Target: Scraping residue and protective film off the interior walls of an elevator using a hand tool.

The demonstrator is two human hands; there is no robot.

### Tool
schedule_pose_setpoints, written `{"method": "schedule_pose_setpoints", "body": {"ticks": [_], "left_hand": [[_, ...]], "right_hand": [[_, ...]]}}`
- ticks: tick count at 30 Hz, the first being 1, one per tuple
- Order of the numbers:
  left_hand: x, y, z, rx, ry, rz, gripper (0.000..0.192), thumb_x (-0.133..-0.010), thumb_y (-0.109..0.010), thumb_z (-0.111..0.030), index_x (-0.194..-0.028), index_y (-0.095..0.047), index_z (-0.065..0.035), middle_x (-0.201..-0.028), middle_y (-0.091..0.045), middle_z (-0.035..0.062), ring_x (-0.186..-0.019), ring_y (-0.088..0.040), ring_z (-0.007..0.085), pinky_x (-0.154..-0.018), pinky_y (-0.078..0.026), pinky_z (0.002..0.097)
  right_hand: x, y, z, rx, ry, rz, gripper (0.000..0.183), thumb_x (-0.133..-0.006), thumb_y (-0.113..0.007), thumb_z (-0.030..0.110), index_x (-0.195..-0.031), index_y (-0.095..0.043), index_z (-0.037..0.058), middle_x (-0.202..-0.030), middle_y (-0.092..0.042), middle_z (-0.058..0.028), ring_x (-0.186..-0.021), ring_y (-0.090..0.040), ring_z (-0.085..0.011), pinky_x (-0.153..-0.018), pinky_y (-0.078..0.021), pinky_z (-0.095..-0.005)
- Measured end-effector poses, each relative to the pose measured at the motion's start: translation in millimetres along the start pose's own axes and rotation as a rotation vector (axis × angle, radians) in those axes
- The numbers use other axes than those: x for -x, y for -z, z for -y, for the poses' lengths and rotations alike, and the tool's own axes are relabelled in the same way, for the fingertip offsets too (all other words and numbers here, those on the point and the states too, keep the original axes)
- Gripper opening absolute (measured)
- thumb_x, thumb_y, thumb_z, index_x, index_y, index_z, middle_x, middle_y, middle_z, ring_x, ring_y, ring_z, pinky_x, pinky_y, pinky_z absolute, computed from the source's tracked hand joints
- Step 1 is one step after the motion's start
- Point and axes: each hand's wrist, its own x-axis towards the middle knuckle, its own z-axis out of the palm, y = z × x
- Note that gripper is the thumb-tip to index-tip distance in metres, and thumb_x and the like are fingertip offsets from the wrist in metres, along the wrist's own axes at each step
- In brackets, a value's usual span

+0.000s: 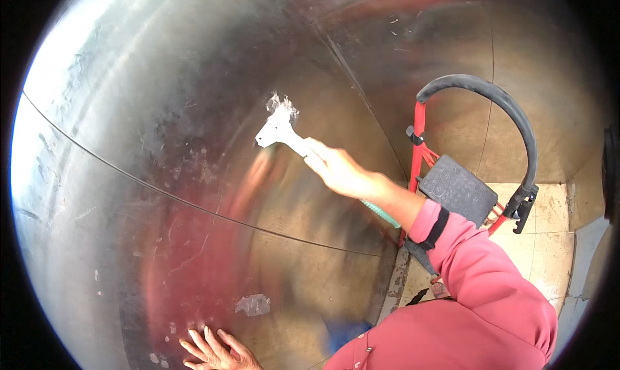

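My right hand [341,173] grips the handle of a white scraper [280,126], whose broad head rests against a shiny metal wall panel [193,253]. Whitish, crumpled residue [281,103] clings around the upper end of the scraper head. At the bottom of the view, my left hand [224,353] lies with fingers spread against the same metal and holds nothing. A torn greyish patch of film or adhesive [253,305] sticks to the panel above and to the right of that hand. Below my right wrist shows a teal coiled cord [381,214].
A stepladder with a red frame, a black padded rail [484,86] and a dark grey platform [457,190] stands at right on a tiled floor [552,210]. Thin seams [145,183] divide the reflective panels. Near the lower middle is a blurred blue shape [346,333].
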Motion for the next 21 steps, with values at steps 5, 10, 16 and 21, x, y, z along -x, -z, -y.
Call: {"method": "schedule_pose_setpoints", "body": {"ticks": [5,10,16,21], "left_hand": [[3,-1,1,0.006,0.004,0.001,0.028,-0.088,-0.064,-0.027,-0.111,-0.068,-0.0127,-0.130,-0.059,0.0076,-0.130,-0.045,0.0358,-0.110,-0.008,0.0585],[3,2,2,0.003,-0.010,0.002,0.028,-0.088,-0.064,-0.028,-0.111,-0.068,-0.0133,-0.131,-0.059,0.0076,-0.130,-0.045,0.0365,-0.109,-0.009,0.0589],[0,1,-1,0.009,-0.017,-0.014,0.027,-0.087,-0.064,-0.026,-0.111,-0.068,-0.0122,-0.131,-0.059,0.0078,-0.130,-0.045,0.0368,-0.110,-0.008,0.0581],[1,1,-3,-0.021,0.017,0.030,0.028,-0.086,-0.065,-0.023,-0.111,-0.068,-0.0103,-0.130,-0.059,0.0082,-0.130,-0.045,0.0375,-0.110,-0.009,0.0577]], "right_hand": [[40,-29,-12,-0.066,-0.192,0.044,0.036,-0.100,-0.047,0.019,-0.132,-0.041,0.0053,-0.092,-0.057,-0.0195,-0.083,-0.055,-0.0304,-0.076,-0.0456,-0.0389],[50,-17,-21,0.004,-0.062,-0.077,0.047,-0.101,-0.044,0.022,-0.145,-0.031,0.0120,-0.111,-0.060,-0.0276,-0.100,-0.060,-0.0432,-0.085,-0.0462,-0.0440],[36,-10,-8,0.017,-0.182,0.006,0.043,-0.102,-0.041,0.022,-0.143,-0.034,0.0124,-0.105,-0.063,-0.0267,-0.092,-0.060,-0.0448,-0.082,-0.0470,-0.0439],[7,0,-6,-0.064,-0.108,-0.024,0.033,-0.102,-0.041,0.020,-0.132,-0.042,0.0080,-0.101,-0.062,-0.0232,-0.092,-0.061,-0.0401,-0.083,-0.0466,-0.0412]]}}
